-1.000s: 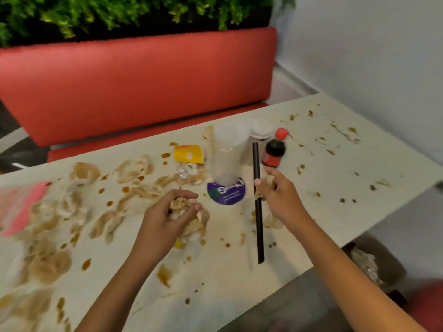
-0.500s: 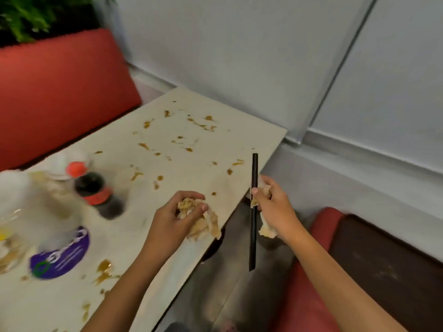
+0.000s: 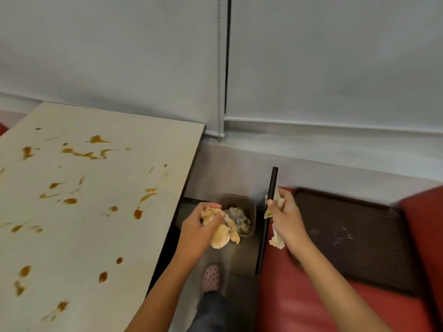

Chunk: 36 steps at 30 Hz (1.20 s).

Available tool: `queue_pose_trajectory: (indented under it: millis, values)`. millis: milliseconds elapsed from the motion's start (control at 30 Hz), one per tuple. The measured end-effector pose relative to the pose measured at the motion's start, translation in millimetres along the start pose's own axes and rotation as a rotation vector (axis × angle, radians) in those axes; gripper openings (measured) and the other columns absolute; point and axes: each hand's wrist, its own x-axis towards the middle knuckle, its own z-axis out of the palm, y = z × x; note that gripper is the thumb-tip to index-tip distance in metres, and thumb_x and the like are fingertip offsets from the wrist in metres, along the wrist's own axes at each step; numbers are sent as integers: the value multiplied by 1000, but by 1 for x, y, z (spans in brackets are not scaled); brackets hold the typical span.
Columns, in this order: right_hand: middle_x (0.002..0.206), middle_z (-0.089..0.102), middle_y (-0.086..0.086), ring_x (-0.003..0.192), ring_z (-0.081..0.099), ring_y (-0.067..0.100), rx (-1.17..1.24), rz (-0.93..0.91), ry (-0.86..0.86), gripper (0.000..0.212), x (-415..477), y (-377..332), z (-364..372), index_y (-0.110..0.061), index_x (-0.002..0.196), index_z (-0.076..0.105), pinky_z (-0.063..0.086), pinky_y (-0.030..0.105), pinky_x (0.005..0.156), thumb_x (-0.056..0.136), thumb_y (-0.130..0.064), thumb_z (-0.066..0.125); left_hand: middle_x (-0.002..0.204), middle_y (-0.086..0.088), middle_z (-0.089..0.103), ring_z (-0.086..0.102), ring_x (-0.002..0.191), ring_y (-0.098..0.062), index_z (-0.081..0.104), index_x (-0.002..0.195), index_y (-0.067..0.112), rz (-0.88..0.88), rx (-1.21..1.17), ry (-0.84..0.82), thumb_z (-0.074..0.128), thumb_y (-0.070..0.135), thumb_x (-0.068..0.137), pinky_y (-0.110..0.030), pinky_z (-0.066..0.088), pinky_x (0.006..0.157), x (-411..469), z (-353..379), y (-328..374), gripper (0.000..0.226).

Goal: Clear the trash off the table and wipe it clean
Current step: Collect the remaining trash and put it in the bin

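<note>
My left hand grips a wad of stained crumpled napkins just off the table's right edge, above and beside a small brown trash bin on the floor. The bin holds crumpled trash. My right hand holds a long black straw upright together with a smaller stained napkin, to the right of the bin. The cream table on the left is spattered with brown sauce stains.
A red bench seat lies on the right with a dark brown tray on it. My foot in a pink clog stands on the grey floor between table and bench. A grey wall and window blinds rise behind.
My view has swung right, away from the cup and bottle, to the table's end. Both hands have carried the napkins and straw off the table toward the bin.
</note>
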Motion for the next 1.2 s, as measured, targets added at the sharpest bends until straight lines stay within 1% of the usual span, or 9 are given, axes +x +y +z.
queue_pose_trajectory:
  millis: [133,300,400,467,567,700,867,1000,1200]
  values:
    - [96,54,-7,98,53,15,50,63,45,35,62,36,13,-13,130,42,36,18,73,96,-10,45,85,6,64,62,78,-6,62,85,25,-77,-1,-10,64,12,85,-7,45,56,64,40,-36,14]
    - [83,52,-9,75,52,7,65,89,135,24,142,92,51,-20,114,45,38,10,55,94,-5,46,97,0,61,60,87,-11,60,90,25,-190,-3,70,63,14,86,-13,47,61,148,81,-104,12]
    - [83,52,-10,82,54,14,67,119,138,22,185,137,78,-19,111,47,38,19,62,94,-5,48,100,-4,62,60,90,-19,58,81,32,-237,34,125,64,13,84,-28,50,71,194,103,-157,20]
    - [83,52,-9,81,53,13,45,123,127,20,210,169,94,-13,111,49,36,18,62,93,-3,47,101,-5,61,58,89,-18,57,79,31,-265,82,138,64,12,84,-22,45,64,219,117,-192,20]
    - [95,55,4,88,50,16,-6,135,138,23,245,216,116,-2,116,49,32,18,64,94,-3,46,103,-9,60,55,90,-18,61,92,18,-302,146,162,63,12,84,-23,40,67,256,135,-245,10]
    - [111,55,15,98,53,25,-64,139,158,16,289,279,143,-11,111,46,38,24,75,96,-11,44,113,-11,57,54,97,-20,58,98,17,-293,215,131,61,16,86,-26,40,75,301,158,-305,13]
    - [111,53,11,100,54,24,-214,107,108,18,323,342,172,-8,113,47,43,29,76,96,-9,43,119,-11,51,52,107,-25,58,111,7,-222,356,47,62,20,86,-26,41,78,343,186,-363,28]
    - [110,54,13,98,52,25,-250,193,32,16,330,376,186,-7,109,47,40,30,73,93,-6,44,133,-11,40,48,116,-26,44,133,13,-314,454,-61,58,37,88,-30,40,89,358,194,-393,52]
    - [136,44,20,125,42,36,-339,454,-156,41,332,405,202,-4,132,40,39,45,101,92,-10,48,133,-15,48,46,121,-30,42,136,11,-304,601,-134,47,31,95,-36,37,98,362,191,-402,46]
